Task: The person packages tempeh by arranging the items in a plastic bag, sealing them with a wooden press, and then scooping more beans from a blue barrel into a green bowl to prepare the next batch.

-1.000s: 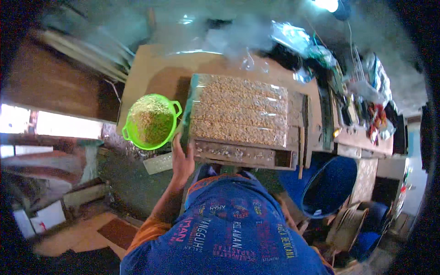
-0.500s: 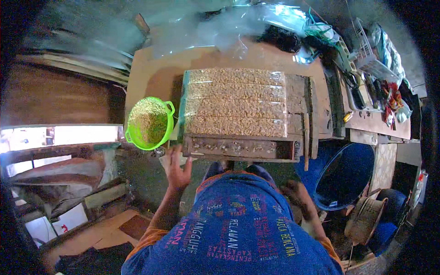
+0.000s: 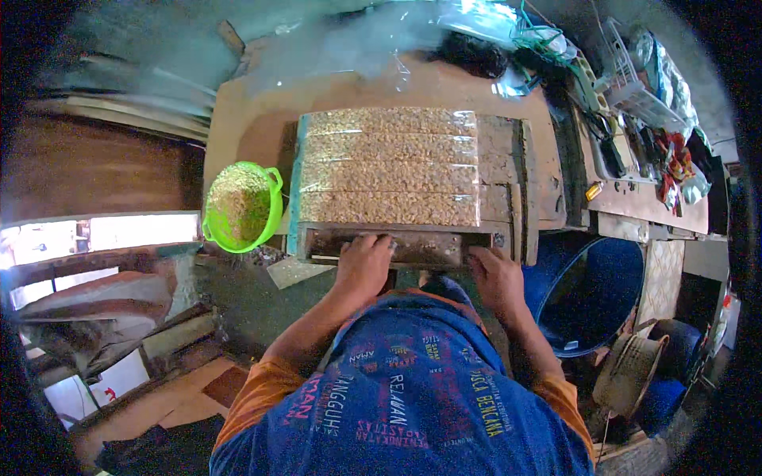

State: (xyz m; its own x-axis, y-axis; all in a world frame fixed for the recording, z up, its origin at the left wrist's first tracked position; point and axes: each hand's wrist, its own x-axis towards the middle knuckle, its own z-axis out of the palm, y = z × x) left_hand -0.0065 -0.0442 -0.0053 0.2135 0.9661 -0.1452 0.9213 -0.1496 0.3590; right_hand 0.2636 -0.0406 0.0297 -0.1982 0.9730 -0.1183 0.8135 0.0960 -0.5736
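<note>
Head view. Packs, four, long, clear plastic over tan granular pieces [image 3: 389, 176]: laid side by side as parallel rows running left to right, at the middle of the table, on a worn wooden frame [image 3: 498, 166]. Teal strip [image 3: 296, 182] along their left edge; bare wood of the frame beyond their right edge.

Trough, wooden, shallow [image 3: 429, 250]: along the near edge of the frame, nearest the wearer.

Left hand [image 3: 365, 258]: over the near wall of the trough, left of its middle; fingers bent and close together, tips reaching inside; whether they pinch anything cannot be told. Right hand [image 3: 496, 278]: at the trough's near right end; fingers bent at the edge; grip cannot be told. Both apart from the packs.

Basin, bright green, two-handled [image 3: 275, 213]: at the table's left edge, part filled with tan pieces; narrow gap between it and the teal strip.

Table, brown top [image 3: 548, 182]: open strip beyond the far edge of the packs, narrower one right of the frame. Black bag [image 3: 475, 55] at the far right side.

Barrel, blue, open-mouthed [image 3: 556, 262]: near right, beside the right forearm. Little room between trough and torso; open floor [image 3: 246, 293] left of the left forearm.
</note>
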